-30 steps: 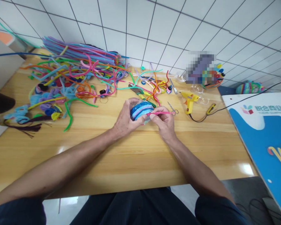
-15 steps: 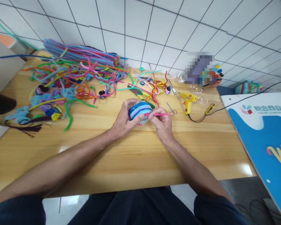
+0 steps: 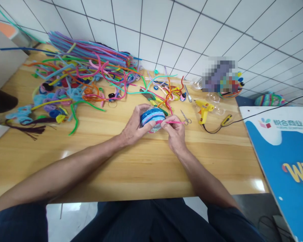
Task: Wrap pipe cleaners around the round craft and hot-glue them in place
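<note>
A round ball [image 3: 153, 116] wrapped in blue, light blue and lilac strands sits in my left hand [image 3: 136, 125], its fingers round the left side and its thumb on the front. A pink pipe cleaner [image 3: 175, 122] lies against the ball's lower front and sticks out to the right. My right hand [image 3: 176, 133] pinches that pink strand at the ball's right edge. Small scissors [image 3: 186, 118] lie just right of my right hand. Green-handled pliers [image 3: 151, 97] rest behind the ball.
Loose coloured pipe cleaners [image 3: 65, 80] and a long bundle [image 3: 88, 50] cover the back left of the wooden table [image 3: 141, 168]. On the right are a yellow glue gun [image 3: 204, 109] with its cord, a yellow cutter [image 3: 226, 120], clear plastic domes [image 3: 213, 97] and a blue board [image 3: 288, 151].
The view has shifted slightly. More pink strand now shows across the ball's front, and the ball looks slightly turned. Both hands keep their holds.
</note>
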The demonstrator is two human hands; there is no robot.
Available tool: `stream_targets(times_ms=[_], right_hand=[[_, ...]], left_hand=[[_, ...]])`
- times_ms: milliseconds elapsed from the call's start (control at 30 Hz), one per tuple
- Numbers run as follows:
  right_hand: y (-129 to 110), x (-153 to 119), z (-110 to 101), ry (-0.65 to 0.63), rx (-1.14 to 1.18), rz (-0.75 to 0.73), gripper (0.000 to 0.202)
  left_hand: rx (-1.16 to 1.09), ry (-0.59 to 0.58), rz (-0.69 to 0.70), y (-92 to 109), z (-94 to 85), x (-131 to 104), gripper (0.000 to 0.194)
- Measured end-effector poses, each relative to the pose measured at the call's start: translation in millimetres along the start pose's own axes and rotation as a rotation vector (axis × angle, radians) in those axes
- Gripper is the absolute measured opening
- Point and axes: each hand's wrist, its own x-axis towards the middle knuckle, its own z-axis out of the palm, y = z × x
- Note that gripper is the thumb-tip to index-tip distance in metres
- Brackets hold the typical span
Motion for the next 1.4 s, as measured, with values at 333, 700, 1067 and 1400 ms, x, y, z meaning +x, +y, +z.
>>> stream_targets(times_ms=[333,700,1067,1400], right_hand=[[8,1,1,-0.007,0.077,-0.033,0.026],[8,-3,1,-0.019,0.011,-0.007,0.029],[2,2,-1,-0.038,0.014,-0.014,0.034],[-2,1,1,-0.052,0.014,-0.021,0.032]], left_hand=[[-0.001,0.007,0.009,-2,2.5,0,0.067],[0.144,0.011,0.0,-1,-3.7,-2,0.071],[-0.04,-0.003,-0.12,0,0.2,-1,0.072],[0.041,0.009,-0.124,5,-6.2,11,0.069]])
